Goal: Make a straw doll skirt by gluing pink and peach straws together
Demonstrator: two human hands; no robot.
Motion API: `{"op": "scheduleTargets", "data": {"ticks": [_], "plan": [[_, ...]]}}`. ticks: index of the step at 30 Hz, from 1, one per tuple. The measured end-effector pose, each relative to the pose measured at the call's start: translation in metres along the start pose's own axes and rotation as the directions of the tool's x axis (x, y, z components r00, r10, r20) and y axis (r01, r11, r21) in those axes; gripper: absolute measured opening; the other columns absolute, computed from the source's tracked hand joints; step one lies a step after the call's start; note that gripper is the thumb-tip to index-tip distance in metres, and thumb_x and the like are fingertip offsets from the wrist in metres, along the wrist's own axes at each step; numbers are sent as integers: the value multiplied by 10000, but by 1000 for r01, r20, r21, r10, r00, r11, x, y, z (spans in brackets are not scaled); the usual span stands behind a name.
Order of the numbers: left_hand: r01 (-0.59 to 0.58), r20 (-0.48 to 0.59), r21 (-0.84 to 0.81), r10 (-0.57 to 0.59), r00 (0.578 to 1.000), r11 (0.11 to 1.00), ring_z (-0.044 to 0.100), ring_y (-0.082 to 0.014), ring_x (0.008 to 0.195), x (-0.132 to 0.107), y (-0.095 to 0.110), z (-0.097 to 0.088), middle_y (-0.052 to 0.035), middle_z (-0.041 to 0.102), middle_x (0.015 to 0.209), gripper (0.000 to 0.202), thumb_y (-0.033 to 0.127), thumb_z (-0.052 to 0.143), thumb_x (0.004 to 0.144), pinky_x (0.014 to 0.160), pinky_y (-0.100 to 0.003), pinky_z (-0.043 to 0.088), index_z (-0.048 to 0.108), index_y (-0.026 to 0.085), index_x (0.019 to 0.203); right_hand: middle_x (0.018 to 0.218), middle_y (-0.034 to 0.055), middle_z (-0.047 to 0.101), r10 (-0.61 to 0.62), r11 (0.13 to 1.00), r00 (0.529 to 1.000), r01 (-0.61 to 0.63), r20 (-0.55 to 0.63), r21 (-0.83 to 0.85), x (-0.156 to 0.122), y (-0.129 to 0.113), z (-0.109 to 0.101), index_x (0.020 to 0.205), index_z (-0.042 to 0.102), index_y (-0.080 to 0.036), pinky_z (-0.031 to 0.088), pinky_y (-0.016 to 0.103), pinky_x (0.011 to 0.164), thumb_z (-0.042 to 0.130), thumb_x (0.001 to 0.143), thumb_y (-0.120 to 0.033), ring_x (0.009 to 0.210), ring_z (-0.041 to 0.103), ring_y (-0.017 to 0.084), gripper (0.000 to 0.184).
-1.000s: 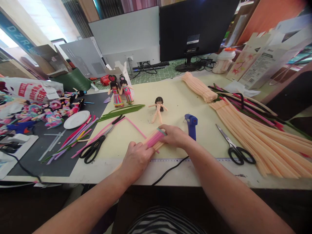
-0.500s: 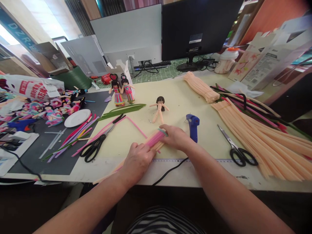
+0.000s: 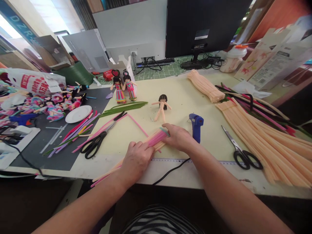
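Observation:
A bundle of pink and peach pipe cleaners [image 3: 156, 139], with a bit of teal at its upper end, lies slantwise over the table. My left hand [image 3: 137, 157] is closed over its lower middle, and the long ends stick out below the wrist. Around the upper end my right hand [image 3: 179, 138] is closed, thumb and fingers on the stems. Just beyond the hands lies a bare peach pipe-cleaner doll [image 3: 162, 109] with dark hair. To the right of my right hand stands a blue glue gun [image 3: 197, 126]. A loose pink pipe cleaner [image 3: 137, 124] runs toward the bundle.
Black-handled scissors [image 3: 94, 144] lie left, another pair of scissors [image 3: 240, 154] right. Peach pipe cleaners [image 3: 263, 133] spread at the right edge. Green stems [image 3: 124, 109], two dressed dolls [image 3: 124, 89], a white plate [image 3: 78, 114] and a monitor [image 3: 204, 29] stand farther off.
The view has shifted slightly, so most things sit a little farther right. Both hands keep their hold on the bundle, almost unmoved; pink ends show more below my left wrist.

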State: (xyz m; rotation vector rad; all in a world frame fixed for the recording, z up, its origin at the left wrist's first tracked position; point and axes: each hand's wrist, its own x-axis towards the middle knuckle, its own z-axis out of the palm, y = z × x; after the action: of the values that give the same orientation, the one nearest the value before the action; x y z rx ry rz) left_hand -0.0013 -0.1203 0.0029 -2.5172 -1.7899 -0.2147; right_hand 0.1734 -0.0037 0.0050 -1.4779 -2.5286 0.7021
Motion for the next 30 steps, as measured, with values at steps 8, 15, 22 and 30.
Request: {"op": "scheduleTargets", "data": {"ticks": [8, 15, 22, 30], "plan": [[17, -2, 0, -17, 1000, 1000, 497, -196, 804, 0, 2, -1, -33, 618, 794, 314, 336, 358, 988, 731, -368, 261, 624, 199, 891, 1000, 59, 660, 23, 1000, 1000, -23, 16, 10, 0, -2, -2, 1264, 507, -232, 381, 269, 640, 592, 739, -326, 850, 598, 211, 541], [119, 52, -80, -115, 992, 990, 519, -195, 844, 3, 3, 0, -34, 643, 833, 266, 329, 422, 967, 735, -350, 277, 629, 190, 877, 1015, 55, 657, 17, 1000, 1000, -17, 10, 2, 0, -1, -1, 1261, 505, -244, 375, 269, 643, 594, 738, -329, 857, 598, 211, 538], [135, 46, -104, -131, 990, 985, 516, -186, 851, 4, 5, 0, -24, 645, 837, 266, 323, 436, 963, 733, -346, 276, 661, 215, 872, 1025, 58, 659, 20, 1000, 1000, -20, 5, -16, 0, -1, -1, 1275, 495, -244, 369, 265, 631, 599, 734, -318, 859, 603, 211, 556], [137, 13, -87, -136, 991, 987, 505, -195, 831, 0, 7, 0, -31, 642, 827, 337, 385, 365, 980, 739, -356, 280, 629, 201, 876, 1118, 85, 637, 17, 1000, 1000, -17, 14, -17, -1, -4, -1, 1253, 496, -235, 408, 309, 713, 607, 734, -419, 996, 588, 267, 561]]}}
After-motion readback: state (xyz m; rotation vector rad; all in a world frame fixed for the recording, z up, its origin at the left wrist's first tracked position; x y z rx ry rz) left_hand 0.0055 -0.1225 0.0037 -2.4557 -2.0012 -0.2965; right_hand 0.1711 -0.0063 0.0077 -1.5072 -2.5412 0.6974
